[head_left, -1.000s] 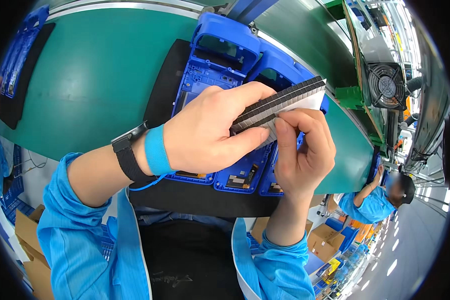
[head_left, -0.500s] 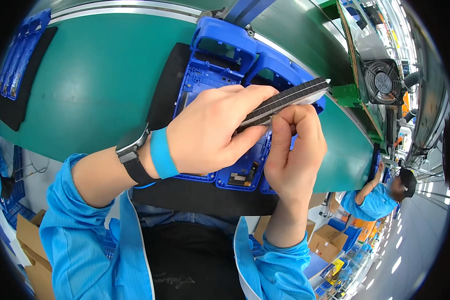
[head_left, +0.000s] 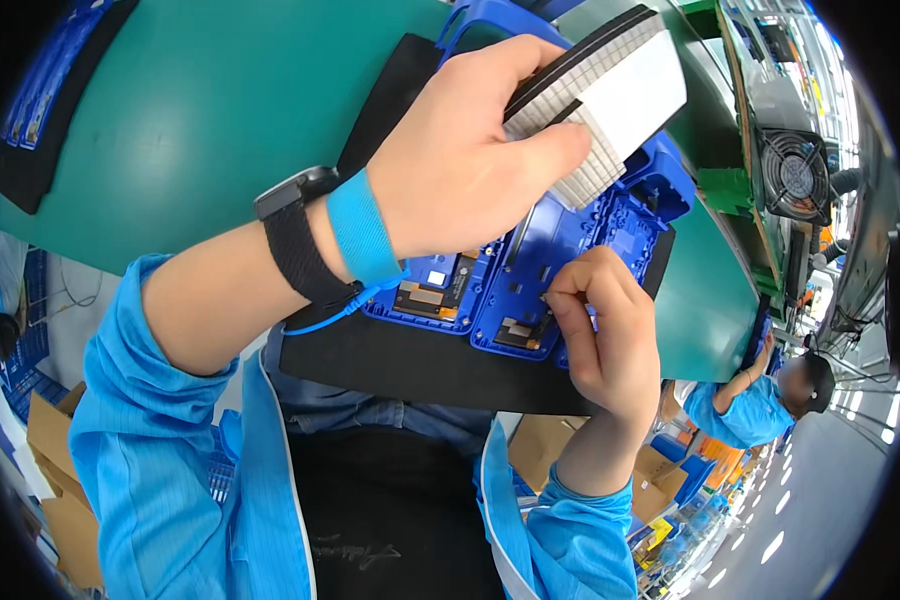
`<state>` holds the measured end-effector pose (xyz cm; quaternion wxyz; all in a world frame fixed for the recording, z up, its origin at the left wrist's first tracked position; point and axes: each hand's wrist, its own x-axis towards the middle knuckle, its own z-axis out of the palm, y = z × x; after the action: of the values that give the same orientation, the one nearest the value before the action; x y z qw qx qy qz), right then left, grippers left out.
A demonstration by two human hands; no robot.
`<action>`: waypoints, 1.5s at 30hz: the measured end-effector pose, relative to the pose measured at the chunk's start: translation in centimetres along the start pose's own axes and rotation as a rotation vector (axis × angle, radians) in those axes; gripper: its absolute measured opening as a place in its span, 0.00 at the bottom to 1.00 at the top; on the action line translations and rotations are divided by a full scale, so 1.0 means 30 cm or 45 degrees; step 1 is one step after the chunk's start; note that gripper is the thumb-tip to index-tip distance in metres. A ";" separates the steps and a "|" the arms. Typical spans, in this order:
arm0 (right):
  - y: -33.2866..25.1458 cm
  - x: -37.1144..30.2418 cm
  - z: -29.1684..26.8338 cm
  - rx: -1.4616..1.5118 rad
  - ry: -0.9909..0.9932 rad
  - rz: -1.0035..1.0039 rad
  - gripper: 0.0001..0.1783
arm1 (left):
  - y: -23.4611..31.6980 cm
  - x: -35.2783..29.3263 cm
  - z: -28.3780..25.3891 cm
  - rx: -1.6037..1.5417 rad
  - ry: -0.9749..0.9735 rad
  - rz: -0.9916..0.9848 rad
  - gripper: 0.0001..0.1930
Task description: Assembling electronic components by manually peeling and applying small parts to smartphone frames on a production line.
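Observation:
My left hand grips a stack of sheets cut into small grey squares, with dark layers along one edge and a bare white area. Its thumb lies across the squared face. Lower and to the right, my right hand is closed in a pinch above the open blue plastic housings. Whatever sits between those fingertips is too small to make out. Inside the housings, dark and copper-coloured flat parts show near the front edge. My left hand and the stack hide the housings' far portions.
The housings lie on a black mat on a green bench. More blue parts rest on another mat at the far left. A fan stands at the right, and a co-worker sits beyond. A blue cord runs from my left wristband.
My left hand has moved up and tilted the stack, so its squared and white face shows. My right hand has come away from the stack, down over the housings, still pinched.

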<state>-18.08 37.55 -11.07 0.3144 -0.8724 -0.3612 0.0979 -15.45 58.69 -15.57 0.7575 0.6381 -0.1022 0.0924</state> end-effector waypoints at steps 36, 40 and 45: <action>0.020 0.002 0.034 -0.351 -0.041 -0.044 0.08 | -0.014 0.012 0.036 0.082 0.158 0.131 0.18; 0.038 -0.003 0.052 -0.354 0.038 -0.091 0.11 | -0.020 0.017 0.037 0.086 0.164 0.127 0.18; 0.035 -0.029 0.014 -0.207 0.006 0.004 0.07 | -0.003 0.008 0.030 0.078 0.109 -0.030 0.18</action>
<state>-18.27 36.59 -12.11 0.2431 -0.8958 -0.3660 0.0667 -15.23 57.79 -15.43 0.7424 0.6576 -0.0593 0.1139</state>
